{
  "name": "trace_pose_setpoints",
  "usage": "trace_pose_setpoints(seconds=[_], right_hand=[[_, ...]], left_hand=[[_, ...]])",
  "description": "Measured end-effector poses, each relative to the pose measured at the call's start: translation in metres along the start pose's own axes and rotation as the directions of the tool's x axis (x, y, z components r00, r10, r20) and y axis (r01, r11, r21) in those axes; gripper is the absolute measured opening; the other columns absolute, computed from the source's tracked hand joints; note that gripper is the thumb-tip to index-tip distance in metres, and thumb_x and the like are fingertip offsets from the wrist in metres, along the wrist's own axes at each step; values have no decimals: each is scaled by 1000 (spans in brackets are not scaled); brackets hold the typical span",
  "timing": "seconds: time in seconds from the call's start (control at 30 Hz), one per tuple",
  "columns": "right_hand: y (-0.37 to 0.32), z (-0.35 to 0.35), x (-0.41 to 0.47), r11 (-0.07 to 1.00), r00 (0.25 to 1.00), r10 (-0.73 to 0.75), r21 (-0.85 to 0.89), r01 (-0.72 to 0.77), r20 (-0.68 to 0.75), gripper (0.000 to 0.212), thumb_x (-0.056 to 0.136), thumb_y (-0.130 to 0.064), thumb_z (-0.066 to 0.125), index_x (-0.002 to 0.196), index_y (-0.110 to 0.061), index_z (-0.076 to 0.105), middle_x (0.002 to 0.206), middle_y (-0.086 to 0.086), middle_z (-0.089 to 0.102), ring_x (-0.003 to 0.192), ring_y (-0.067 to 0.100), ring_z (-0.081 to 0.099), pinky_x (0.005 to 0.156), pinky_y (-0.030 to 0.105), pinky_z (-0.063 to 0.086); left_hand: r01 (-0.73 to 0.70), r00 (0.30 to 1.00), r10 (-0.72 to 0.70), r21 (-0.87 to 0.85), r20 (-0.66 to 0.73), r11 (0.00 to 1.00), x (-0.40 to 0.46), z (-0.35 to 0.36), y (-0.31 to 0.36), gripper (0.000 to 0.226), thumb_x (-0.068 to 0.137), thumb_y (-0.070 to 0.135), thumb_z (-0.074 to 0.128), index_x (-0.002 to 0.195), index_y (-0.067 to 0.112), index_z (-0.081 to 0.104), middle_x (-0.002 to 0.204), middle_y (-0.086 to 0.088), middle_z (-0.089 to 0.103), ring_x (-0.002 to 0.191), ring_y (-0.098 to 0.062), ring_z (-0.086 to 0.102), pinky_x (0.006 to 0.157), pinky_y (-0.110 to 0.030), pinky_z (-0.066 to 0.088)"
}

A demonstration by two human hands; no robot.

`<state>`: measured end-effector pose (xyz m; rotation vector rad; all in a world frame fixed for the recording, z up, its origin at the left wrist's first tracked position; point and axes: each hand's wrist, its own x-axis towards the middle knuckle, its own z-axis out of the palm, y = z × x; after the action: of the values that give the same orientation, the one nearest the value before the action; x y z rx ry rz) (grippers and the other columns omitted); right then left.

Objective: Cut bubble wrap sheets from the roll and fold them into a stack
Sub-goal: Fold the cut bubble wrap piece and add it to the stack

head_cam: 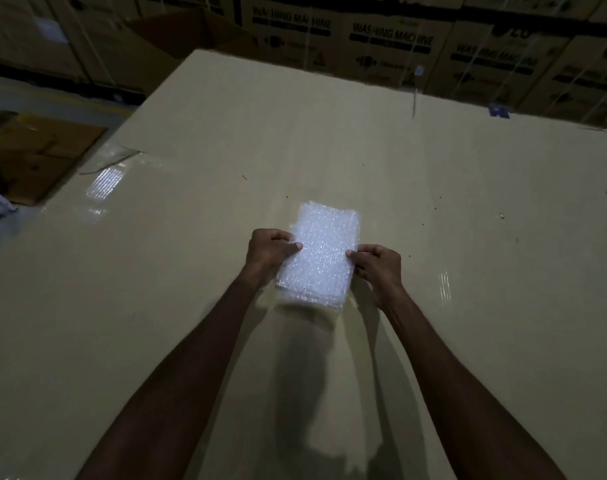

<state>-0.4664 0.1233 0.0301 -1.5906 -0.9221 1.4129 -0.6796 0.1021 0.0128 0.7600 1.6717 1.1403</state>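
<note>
1. Your left hand (272, 249) and right hand (376, 266) each keep a pinching grip on the folded bubble wrap (321, 252), just above the counter (191, 271).
2. Folding looks done; no roll or stack is visible.

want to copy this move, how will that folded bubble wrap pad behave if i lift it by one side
The folded bubble wrap pad is probably very light, being mostly air. It likely sags and its layers spring open, which may be why the left hand and right hand pinch opposite edges. Its glossy film may slip.
</note>
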Motion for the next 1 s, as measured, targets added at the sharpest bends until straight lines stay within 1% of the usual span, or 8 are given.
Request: trace_pose_setpoints(seconds=[0.07,0.17,0.33,0.5,0.6,0.7,0.83,1.0], right_hand=[[1,5,2,1000,1000,8,3,-8,-18,17,81,6,79,91,-1,67,80,12,69,64,17,64,56,23,57],[8,8,5,999,999,23,-26,-24,-48,19,80,5,79,95,2,68,80,15,69,58,18,63,53,27,55],[22,8,8,987,995,-23,-158,8,-92,22,75,-10,85,92,-8,72,81,12,74,62,23,65,60,44,59],[16,13,-2,836,946,-304,-507,209,-111,38,82,-27,83,114,-11,70,105,3,75,94,21,70,85,37,56],[14,20,-15,700,884,-467,-608,375,8,48,94,-29,72,134,-6,61,135,10,64,120,25,62,101,32,43],[24,32,-20,566,854,-479,-673,476,202,52,103,-26,57,148,-2,47,155,15,46,143,27,43,114,30,29],[44,42,-10,340,828,-387,-771,538,406,58,110,-29,35,160,-4,20,169,15,10,157,26,7,125,35,6],[65,38,-1,239,828,-336,-810,536,449,73,101,-48,12,162,-8,9,170,13,-2,158,24,-2,125,38,0]], left_hand=[[19,1000,-19,23,-12,1000,6,-1,-6,25,64,14,91,80,12,71,69,-5,68,54,-14,58,58,-27,47],[16,1000,-14,98,-16,995,10,-1,-13,26,68,16,91,84,16,71,77,0,70,60,-13,62,54,-24,47],[-50,999,51,157,-3,986,10,-4,-21,33,65,18,93,89,17,71,82,1,69,78,-19,68,81,-42,58],[-149,981,184,364,-64,919,1,-4,-14,50,73,37,88,113,16,68,92,2,69,83,-13,63,74,-27,47],[-295,918,388,516,-80,804,-7,0,-18,53,87,43,73,129,14,60,120,-2,63,103,-18,62,86,-28,45],[-515,809,579,593,99,619,-6,12,-26,52,100,36,51,142,7,51,146,-10,51,135,-26,48,110,-38,39],[-576,794,440,751,420,324,6,24,-40,52,108,31,30,157,12,26,166,-4,16,154,-21,8,123,-50,10],[-609,735,479,777,480,157,13,16,-66,55,105,38,27,148,9,46,158,-9,37,145,-25,37,113,-60,29]])
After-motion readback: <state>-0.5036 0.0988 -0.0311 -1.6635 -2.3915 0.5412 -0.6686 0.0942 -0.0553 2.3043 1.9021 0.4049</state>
